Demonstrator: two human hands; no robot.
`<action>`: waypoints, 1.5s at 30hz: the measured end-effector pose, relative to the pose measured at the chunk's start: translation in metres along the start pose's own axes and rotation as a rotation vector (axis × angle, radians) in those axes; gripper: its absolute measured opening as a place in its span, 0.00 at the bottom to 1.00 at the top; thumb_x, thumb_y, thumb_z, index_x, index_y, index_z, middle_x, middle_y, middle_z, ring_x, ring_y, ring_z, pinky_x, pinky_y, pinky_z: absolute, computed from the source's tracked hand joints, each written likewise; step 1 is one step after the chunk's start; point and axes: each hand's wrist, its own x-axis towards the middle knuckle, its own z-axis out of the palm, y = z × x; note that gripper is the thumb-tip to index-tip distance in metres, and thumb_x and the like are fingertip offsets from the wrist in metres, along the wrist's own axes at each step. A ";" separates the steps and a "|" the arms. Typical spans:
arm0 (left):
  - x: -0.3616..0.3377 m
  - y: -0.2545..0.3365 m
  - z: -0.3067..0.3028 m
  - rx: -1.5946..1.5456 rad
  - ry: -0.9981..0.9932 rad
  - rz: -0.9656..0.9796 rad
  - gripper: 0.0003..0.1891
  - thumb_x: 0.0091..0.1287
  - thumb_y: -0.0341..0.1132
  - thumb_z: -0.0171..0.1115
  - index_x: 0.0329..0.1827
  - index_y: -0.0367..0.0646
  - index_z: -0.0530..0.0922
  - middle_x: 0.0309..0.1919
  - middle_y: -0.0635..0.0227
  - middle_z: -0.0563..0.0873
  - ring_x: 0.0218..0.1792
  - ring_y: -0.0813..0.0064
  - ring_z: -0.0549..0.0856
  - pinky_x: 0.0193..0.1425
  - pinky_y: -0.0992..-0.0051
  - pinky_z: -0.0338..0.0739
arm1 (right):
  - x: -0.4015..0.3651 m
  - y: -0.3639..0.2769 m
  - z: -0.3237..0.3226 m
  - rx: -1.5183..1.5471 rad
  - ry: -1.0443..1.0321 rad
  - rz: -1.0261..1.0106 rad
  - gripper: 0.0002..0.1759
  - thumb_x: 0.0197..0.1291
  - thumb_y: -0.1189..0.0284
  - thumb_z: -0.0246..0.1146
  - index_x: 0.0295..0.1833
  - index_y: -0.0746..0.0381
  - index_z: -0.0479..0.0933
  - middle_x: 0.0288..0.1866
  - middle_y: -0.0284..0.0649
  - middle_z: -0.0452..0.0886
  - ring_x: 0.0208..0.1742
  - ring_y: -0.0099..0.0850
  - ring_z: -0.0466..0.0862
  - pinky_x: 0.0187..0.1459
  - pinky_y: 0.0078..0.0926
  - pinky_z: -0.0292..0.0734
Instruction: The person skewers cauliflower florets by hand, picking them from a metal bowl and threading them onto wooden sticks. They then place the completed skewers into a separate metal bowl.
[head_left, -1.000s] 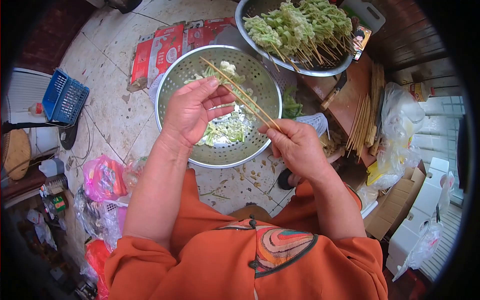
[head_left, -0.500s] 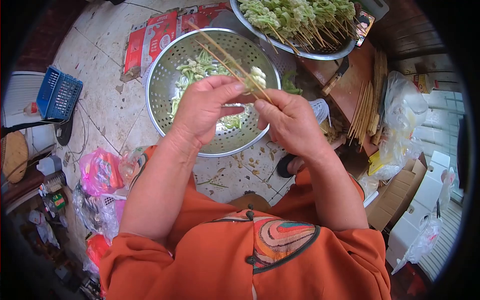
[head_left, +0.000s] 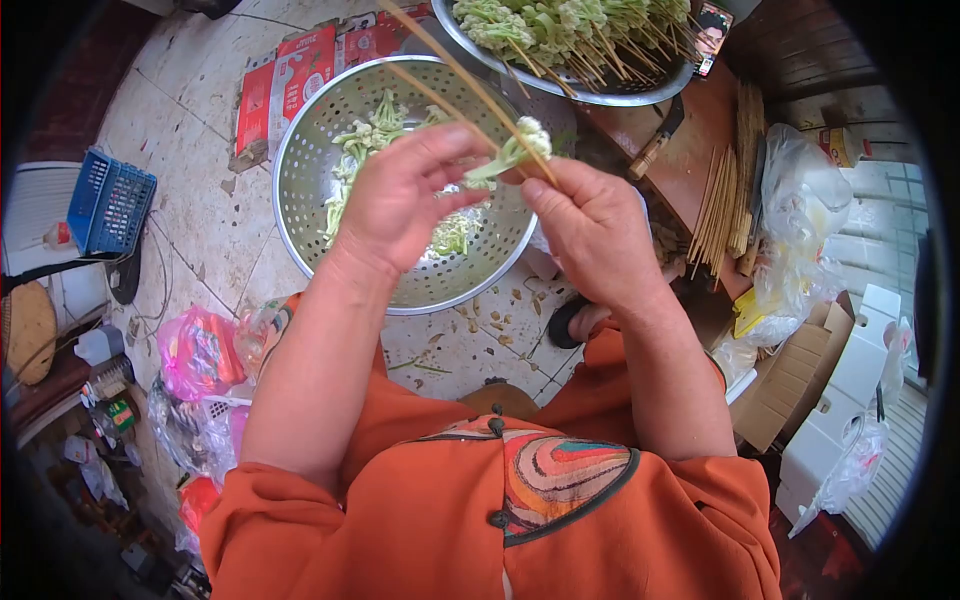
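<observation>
My right hand [head_left: 597,225] pinches thin wooden skewers [head_left: 480,92] near their lower ends; they slant up to the left. A cauliflower floret [head_left: 520,150] with a pale green stem lies against the skewers at my right fingertips. My left hand [head_left: 405,190] is beside the stem, its fingers apart and slightly blurred, holding nothing that I can see. Below both hands stands a perforated metal colander [head_left: 290,215] with loose cauliflower pieces [head_left: 375,125] in it.
At the top, a metal basin [head_left: 640,98] holds many skewered florets. A knife [head_left: 660,140], a bundle of skewers [head_left: 713,215] and a phone [head_left: 711,38] are at the right. A blue basket [head_left: 112,205] and plastic bags [head_left: 200,350] are on the left.
My left fingers have come off the skewers and opened. The floret now shows with its stem beside my right fingertips. The view has shifted slightly, so the colander and basin appear further left.
</observation>
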 end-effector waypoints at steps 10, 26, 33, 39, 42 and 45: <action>0.106 -0.101 -0.060 1.463 0.233 0.371 0.13 0.61 0.33 0.59 0.46 0.37 0.77 0.34 0.52 0.85 0.36 0.58 0.86 0.42 0.64 0.80 | -0.011 0.001 -0.021 0.079 0.108 -0.029 0.08 0.62 0.72 0.55 0.39 0.66 0.76 0.22 0.45 0.75 0.23 0.34 0.76 0.28 0.31 0.70; 0.061 -0.018 -0.023 0.739 0.301 0.026 0.05 0.57 0.28 0.61 0.35 0.38 0.75 0.30 0.60 0.84 0.33 0.71 0.86 0.38 0.74 0.81 | -0.015 -0.001 -0.024 -0.016 0.038 -0.076 0.10 0.62 0.70 0.55 0.35 0.65 0.75 0.23 0.51 0.75 0.26 0.48 0.78 0.29 0.39 0.70; 0.028 0.029 -0.034 -0.057 0.248 0.318 0.03 0.59 0.25 0.58 0.35 0.39 0.75 0.35 0.59 0.83 0.38 0.66 0.85 0.45 0.68 0.82 | -0.016 -0.003 -0.012 -0.107 -0.061 -0.016 0.11 0.62 0.69 0.55 0.37 0.65 0.77 0.26 0.52 0.78 0.29 0.49 0.79 0.30 0.39 0.72; 0.017 0.039 -0.035 -0.201 0.280 0.306 0.06 0.62 0.26 0.59 0.41 0.37 0.76 0.38 0.58 0.83 0.41 0.65 0.85 0.48 0.67 0.82 | -0.016 -0.008 -0.005 -0.041 -0.091 0.014 0.11 0.63 0.70 0.55 0.44 0.65 0.79 0.25 0.50 0.78 0.28 0.42 0.80 0.32 0.33 0.73; 0.013 0.041 -0.035 -0.191 0.281 0.348 0.09 0.64 0.26 0.57 0.46 0.35 0.75 0.40 0.57 0.83 0.42 0.65 0.85 0.49 0.67 0.82 | -0.015 -0.009 -0.004 -0.052 -0.104 0.011 0.11 0.63 0.71 0.55 0.45 0.65 0.79 0.26 0.50 0.78 0.28 0.41 0.80 0.32 0.32 0.73; 0.010 0.044 -0.037 -0.186 0.247 0.331 0.12 0.64 0.25 0.56 0.51 0.34 0.73 0.42 0.58 0.83 0.43 0.65 0.85 0.50 0.68 0.82 | -0.015 -0.003 -0.003 -0.053 -0.103 -0.040 0.11 0.65 0.72 0.54 0.46 0.65 0.79 0.25 0.39 0.75 0.26 0.28 0.75 0.30 0.24 0.70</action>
